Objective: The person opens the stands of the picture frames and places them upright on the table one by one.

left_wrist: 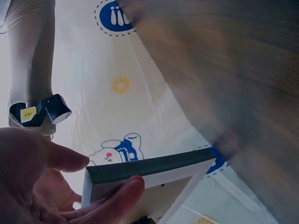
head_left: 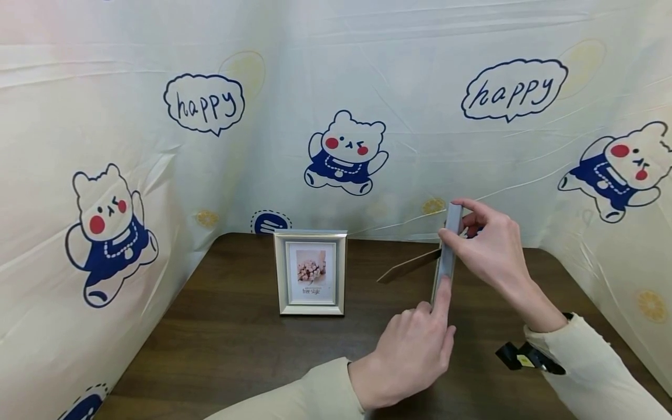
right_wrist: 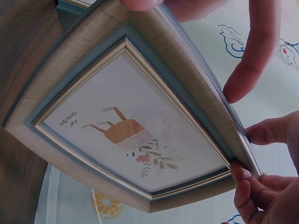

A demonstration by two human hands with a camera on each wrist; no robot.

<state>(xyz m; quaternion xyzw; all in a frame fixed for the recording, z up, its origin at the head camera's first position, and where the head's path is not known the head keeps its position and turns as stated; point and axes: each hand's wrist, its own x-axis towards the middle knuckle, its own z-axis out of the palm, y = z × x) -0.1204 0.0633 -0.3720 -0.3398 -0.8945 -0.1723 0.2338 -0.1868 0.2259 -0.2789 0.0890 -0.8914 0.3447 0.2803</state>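
Observation:
A picture frame (head_left: 450, 251) is held upright above the table, edge-on in the head view. Its backing stand (head_left: 409, 265) sticks out to the left. My right hand (head_left: 490, 245) grips the upper part between thumb and fingers. Lower down, my left hand (head_left: 412, 350) pinches a corner, index finger extended along the edge. The right wrist view shows the front of this frame (right_wrist: 187, 65), pale and bevelled, around a print (right_wrist: 128, 133) of a footed planter with flowers. A second picture frame (head_left: 311, 310), with a pink flower print, stands left of both hands.
The dark wooden table (head_left: 220, 350) lies beneath. Behind it and along both sides hangs a pale sheet (head_left: 420, 46) printed with bears and "happy" bubbles. A black strap (head_left: 530, 357) sits around the right wrist.

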